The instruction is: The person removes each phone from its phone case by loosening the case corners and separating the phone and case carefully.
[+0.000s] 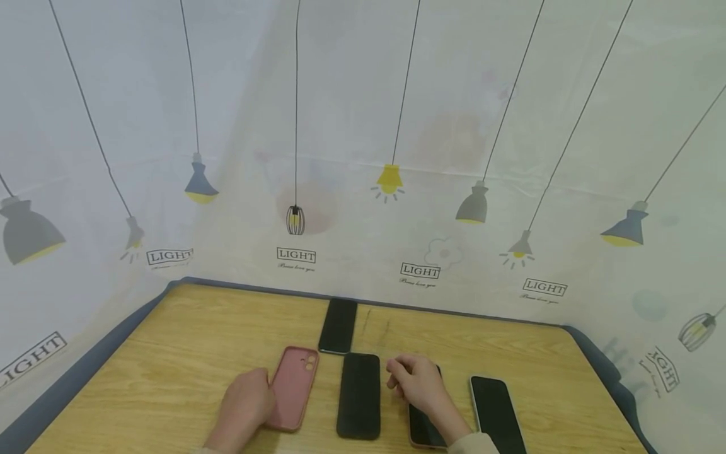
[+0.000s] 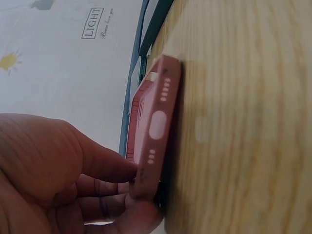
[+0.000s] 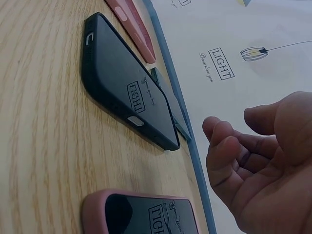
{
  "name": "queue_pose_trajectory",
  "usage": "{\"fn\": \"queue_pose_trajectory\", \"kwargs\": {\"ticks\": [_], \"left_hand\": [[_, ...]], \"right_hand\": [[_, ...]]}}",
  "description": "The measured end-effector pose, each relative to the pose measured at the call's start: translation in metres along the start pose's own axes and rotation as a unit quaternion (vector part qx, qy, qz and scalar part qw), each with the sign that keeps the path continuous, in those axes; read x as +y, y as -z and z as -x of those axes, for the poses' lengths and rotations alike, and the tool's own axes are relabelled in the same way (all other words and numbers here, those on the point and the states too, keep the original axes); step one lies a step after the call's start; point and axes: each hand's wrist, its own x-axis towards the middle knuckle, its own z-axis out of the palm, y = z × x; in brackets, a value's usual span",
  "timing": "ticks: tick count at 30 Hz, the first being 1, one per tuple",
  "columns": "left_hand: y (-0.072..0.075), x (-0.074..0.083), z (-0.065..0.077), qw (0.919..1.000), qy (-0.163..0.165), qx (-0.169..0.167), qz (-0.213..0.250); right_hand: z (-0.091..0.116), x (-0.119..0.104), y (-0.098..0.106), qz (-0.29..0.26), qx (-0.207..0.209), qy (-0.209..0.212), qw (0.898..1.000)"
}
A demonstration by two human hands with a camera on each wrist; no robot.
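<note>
Wooden counter point(image 1: 198, 328) — we see the left hand point(image 1: 246, 400) pinching the pink case point(image 1: 293, 391); right hand point(image 1: 418, 381) loosely curled, holding nothing — near the black-cased phone point(image 1: 359, 397).

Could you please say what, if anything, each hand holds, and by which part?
The left hand pinches the pink case by its left edge, near its lower corner; the right hand holds nothing.

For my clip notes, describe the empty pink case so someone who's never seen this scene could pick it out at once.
On the wooden table, find the left hand. It pinches the left edge of the pink case. Unlike the dark-screened phones to its right, the case is empty, its bare pink inside facing up.
</note>
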Motion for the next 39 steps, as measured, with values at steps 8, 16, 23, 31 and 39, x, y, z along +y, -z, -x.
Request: {"fn": "queue_pose_trajectory", "kwargs": {"ticks": [8,16,23,31,39], "left_hand": [[0.002,0.002,0.000,0.9997,-0.001,0.000,-0.024],[0.004,0.009,0.002,0.9995,0.017,-0.025,-0.010],[0.001,0.028,0.006,0.9994,0.012,-0.027,0.016],[-0.020,0.046,0.015,0.9895,-0.139,0.039,-0.010],[-0.035,0.063,0.020,0.9839,-0.175,0.021,-0.032]], "right_hand": [[0.000,0.003,0.001,-0.010,-0.001,0.004,1.000],[0.002,0.004,0.003,-0.019,-0.005,0.004,1.000],[0.006,0.011,0.010,0.012,0.002,0.027,1.000],[0.011,0.017,0.014,0.050,0.035,0.065,0.996],[0.020,0.018,0.018,0.069,0.035,0.080,0.994]]}}
